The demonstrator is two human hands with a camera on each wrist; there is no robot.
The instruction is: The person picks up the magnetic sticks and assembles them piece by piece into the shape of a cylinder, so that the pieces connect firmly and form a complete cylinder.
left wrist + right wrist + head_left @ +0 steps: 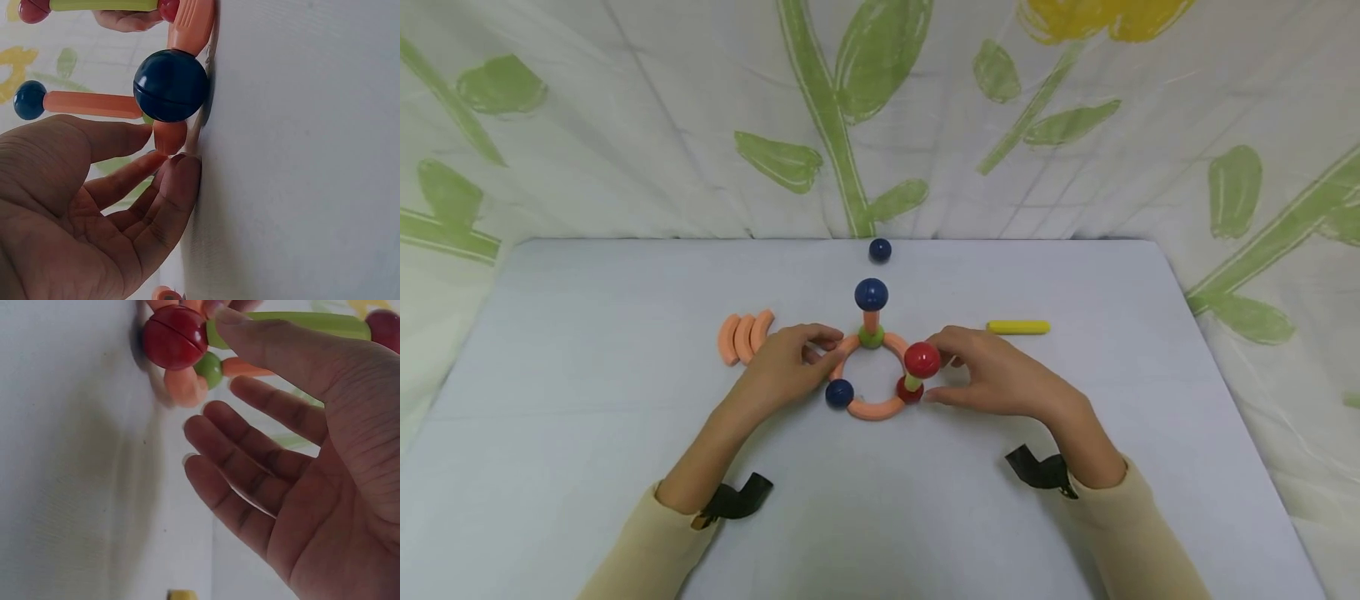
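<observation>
A ring of curved orange rods [876, 411] joined by balls lies on the table between the hands. Its joints are a green ball [871, 337], a dark blue ball [839, 393] and a red ball [907, 392]. From the green joint rises an orange rod [871, 321] topped by a blue ball [871, 294]; from the red joint, a light green rod [294, 325] topped by another red ball [922, 359]. My left hand [793, 358] pinches the ring's left curved rod [169, 136] between thumb and fingers. Beside the red joint, my right hand [992, 371] has loosely spread fingers, holding nothing.
Three loose curved orange rods [745, 339] lie side by side beyond the left hand. A straight yellow rod [1018, 327] lies behind the right hand. One loose blue ball [880, 250] sits near the table's back edge, before a leaf-patterned curtain [700, 183].
</observation>
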